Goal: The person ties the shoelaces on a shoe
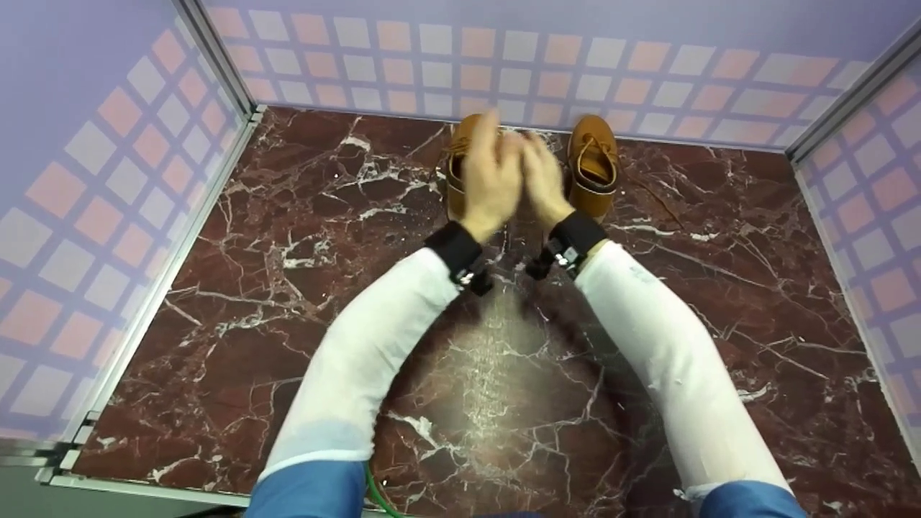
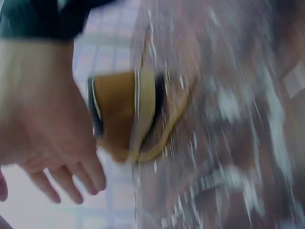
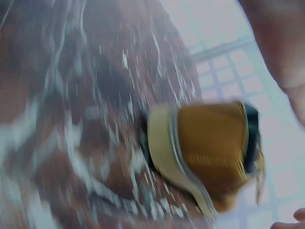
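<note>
Two tan lace-up boots stand at the back of the marble tabletop, heels toward me: the left boot (image 1: 455,169) and the right boot (image 1: 593,169). Both hands are raised close together between them, blurred by motion. My left hand (image 1: 495,155) covers part of the left boot. In the left wrist view its fingers (image 2: 71,179) hang relaxed and hold nothing, with that boot's heel (image 2: 126,119) just beyond. My right hand (image 1: 540,169) sits beside it with straight fingers. The right wrist view shows only the palm edge (image 3: 281,47) above a boot heel (image 3: 209,148).
The red-brown marble tabletop (image 1: 324,288) is boxed in by checkered walls (image 1: 108,180) with metal frame rails on the left, back and right. Loose laces trail from the right boot across the marble (image 1: 658,198). White sleeves cover both forearms.
</note>
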The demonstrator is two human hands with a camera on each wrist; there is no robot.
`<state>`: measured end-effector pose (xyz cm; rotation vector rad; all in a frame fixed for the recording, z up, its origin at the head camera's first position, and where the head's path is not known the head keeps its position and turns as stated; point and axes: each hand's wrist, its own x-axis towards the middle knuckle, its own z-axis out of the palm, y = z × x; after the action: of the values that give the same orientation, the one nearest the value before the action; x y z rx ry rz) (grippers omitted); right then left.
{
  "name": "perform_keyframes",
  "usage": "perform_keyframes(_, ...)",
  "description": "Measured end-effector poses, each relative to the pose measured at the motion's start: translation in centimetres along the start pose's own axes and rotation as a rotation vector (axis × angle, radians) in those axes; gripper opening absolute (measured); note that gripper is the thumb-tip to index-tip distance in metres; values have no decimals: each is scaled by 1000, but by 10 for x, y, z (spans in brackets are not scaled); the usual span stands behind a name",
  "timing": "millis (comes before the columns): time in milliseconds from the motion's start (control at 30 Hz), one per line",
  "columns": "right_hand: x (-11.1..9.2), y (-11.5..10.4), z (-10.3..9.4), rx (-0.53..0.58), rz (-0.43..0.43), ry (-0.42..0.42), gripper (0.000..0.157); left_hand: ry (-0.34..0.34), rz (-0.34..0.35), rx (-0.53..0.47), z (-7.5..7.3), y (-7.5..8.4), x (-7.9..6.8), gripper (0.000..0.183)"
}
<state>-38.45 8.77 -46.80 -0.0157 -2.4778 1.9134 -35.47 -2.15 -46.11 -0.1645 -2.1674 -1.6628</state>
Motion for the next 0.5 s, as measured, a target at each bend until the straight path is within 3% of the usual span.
perform_keyframes(167,1,8,-39,-101,-83,73,65,-146,-128,107,41,5,-4,64)
perform_keyframes(367,-3,16,-75,-191,-202,209,56,-186,-228,117,74,0,0,67)
perform_keyframes(467,-2,20,-90,-220,-196,268,55,-222,-298,79,86,-7,5,72)
perform_keyframes(500,-1,21,-95,-222,-174,283,56,-227,-316,66,96,-19,9,80)
